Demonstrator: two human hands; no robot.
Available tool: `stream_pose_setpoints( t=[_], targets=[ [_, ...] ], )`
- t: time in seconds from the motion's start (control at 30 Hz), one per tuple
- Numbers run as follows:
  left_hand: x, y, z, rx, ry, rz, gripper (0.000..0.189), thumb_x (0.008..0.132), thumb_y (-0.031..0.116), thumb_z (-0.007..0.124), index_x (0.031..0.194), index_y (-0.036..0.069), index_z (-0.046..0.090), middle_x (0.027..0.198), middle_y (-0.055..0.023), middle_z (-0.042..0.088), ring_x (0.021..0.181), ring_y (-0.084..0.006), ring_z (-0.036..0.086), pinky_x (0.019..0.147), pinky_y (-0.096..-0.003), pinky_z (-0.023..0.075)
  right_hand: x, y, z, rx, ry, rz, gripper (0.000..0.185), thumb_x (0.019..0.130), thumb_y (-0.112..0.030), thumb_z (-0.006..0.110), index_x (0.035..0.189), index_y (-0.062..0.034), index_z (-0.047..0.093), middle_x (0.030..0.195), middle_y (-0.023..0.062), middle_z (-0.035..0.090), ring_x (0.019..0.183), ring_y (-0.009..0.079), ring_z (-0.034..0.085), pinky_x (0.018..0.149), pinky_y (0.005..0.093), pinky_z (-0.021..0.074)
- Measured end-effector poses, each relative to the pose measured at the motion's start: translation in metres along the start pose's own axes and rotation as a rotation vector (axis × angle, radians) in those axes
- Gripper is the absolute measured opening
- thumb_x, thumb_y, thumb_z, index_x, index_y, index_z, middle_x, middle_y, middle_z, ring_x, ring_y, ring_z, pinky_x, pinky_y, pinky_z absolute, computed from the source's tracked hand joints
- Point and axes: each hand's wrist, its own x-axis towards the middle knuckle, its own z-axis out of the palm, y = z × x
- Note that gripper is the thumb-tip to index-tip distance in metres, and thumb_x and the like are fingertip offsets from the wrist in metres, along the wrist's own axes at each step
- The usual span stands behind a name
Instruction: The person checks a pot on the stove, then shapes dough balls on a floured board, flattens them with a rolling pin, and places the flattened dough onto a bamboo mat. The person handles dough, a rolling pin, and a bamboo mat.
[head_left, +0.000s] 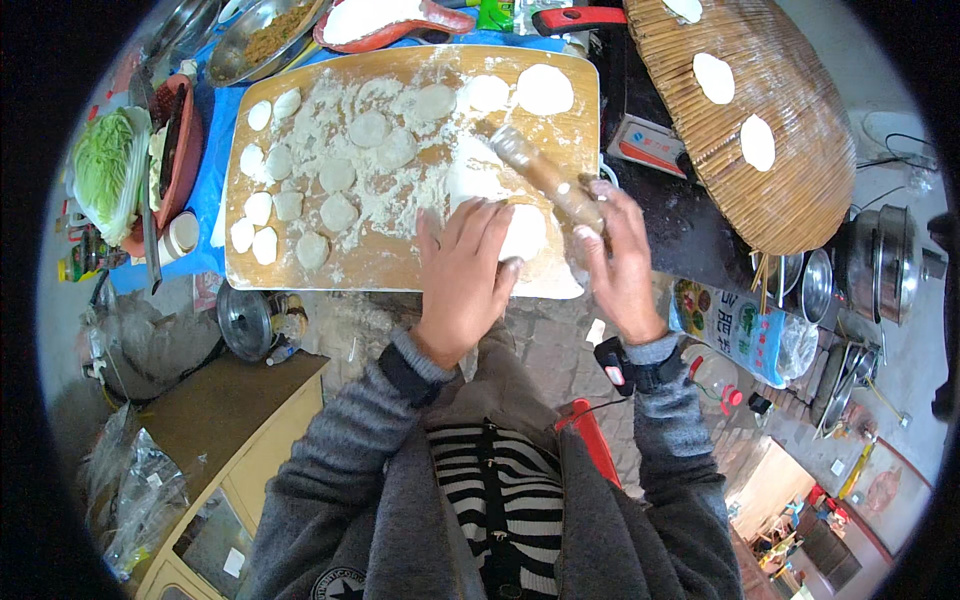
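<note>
A floured wooden board (390, 277) holds several small dough pieces at its left and flattened rounds in its middle. My left hand (465, 262) rests palm down near the board's front edge, its fingers beside and partly over a white dough round (525, 232); whether it grips the round I cannot tell. My right hand (619, 255) holds the near end of a short rolling pin (544, 176), which slants up and left over the board's right part. Two rolled wrappers (545, 90) (487, 93) lie at the back right.
A round slatted tray (780, 195) with several wrappers stands at the right. Behind the board are a metal bowl of filling (247, 60) and a red flour container (442, 21). A cleaver (146, 187), a pink basket (191, 150) and a cabbage (109, 169) sit at the left.
</note>
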Motion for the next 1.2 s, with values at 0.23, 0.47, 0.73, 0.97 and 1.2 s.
stream_pose_setpoints(
  t=[0.23,0.47,0.73,0.97,1.2],
  targets=[
    [0.005,-0.008,-0.042,0.006,0.126,0.076,0.062,0.089,0.013,0.063,0.147,0.007,0.041,0.152,-0.0123,0.045,0.149,-0.0321,0.027,0.116,-0.0685,0.0112,-0.025,-0.007,-0.012,-0.265,-0.176,-0.198,0.052,0.077,-0.006,0.075,0.126,0.0002,0.059,0.140,0.0179,0.054,0.137,0.0332,0.046,0.120,0.0592,0.0202],
    [0.106,0.002,-0.048,0.442,-0.113,0.107,0.071,0.096,0.034,0.054,0.155,0.005,0.027,0.164,-0.0133,0.022,0.151,-0.0354,0.019,0.115,-0.0681,0.0141,0.045,-0.004,0.003,-0.552,-0.056,-0.164,0.053,0.094,-0.027,0.063,0.139,-0.0011,0.051,0.150,0.0174,0.046,0.142,0.0289,0.040,0.120,0.0594,0.0152],
    [0.046,0.018,-0.051,0.334,-0.185,0.105,0.072,0.099,0.037,0.051,0.156,0.004,0.024,0.163,-0.0151,0.023,0.150,-0.0389,0.021,0.114,-0.0694,0.0145,0.002,-0.035,-0.009,-0.535,-0.307,-0.082,0.075,0.089,-0.030,0.064,0.152,-0.0024,0.034,0.158,0.0198,0.033,0.150,0.0341,0.025,0.121,0.0603,0.0081],
    [0.023,0.027,-0.054,0.210,-0.556,-0.015,0.099,0.085,0.047,0.070,0.159,0.008,0.017,0.166,-0.0161,0.012,0.152,-0.0404,0.014,0.115,-0.0725,0.0061,-0.023,-0.018,-0.007,-0.415,-0.246,-0.220,0.079,0.085,-0.029,0.072,0.151,-0.0045,0.038,0.161,0.0176,0.029,0.151,0.0319,0.023,0.121,0.0633,0.0086],
    [0.087,0.005,-0.055,0.404,-0.078,0.056,0.074,0.098,0.049,0.049,0.154,0.004,0.032,0.162,-0.0144,0.027,0.149,-0.0376,0.024,0.114,-0.0696,0.0150,0.030,-0.019,-0.012,-0.495,-0.200,-0.225,0.080,0.086,-0.025,0.071,0.152,-0.0016,0.032,0.158,0.0174,0.034,0.148,0.0295,0.030,0.122,0.0583,0.0117]
  ],
)
